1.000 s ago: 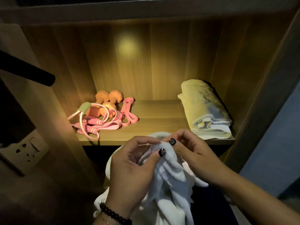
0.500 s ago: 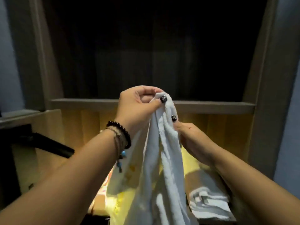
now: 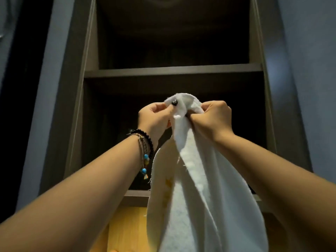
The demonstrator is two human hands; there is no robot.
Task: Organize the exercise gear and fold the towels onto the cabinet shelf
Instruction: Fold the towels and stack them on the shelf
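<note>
bracelets: dark bead band (image 3: 145, 136) plus cord with blue beads (image 3: 145, 163), centre-left | wall: blue-grey (image 3: 309, 51), right side and left edge of frame

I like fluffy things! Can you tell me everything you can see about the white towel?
The white towel looks soft and fluffy, like terry cloth, with little fuzzy bobbles along one edge and faint yellow marks near its left side. It is not folded yet: it is bunched together at the top and hangs down loose in long folds, running out of the bottom of the picture. The left hand and the right hand pinch its top close together, held up in front of the dark cabinet shelves.
</note>
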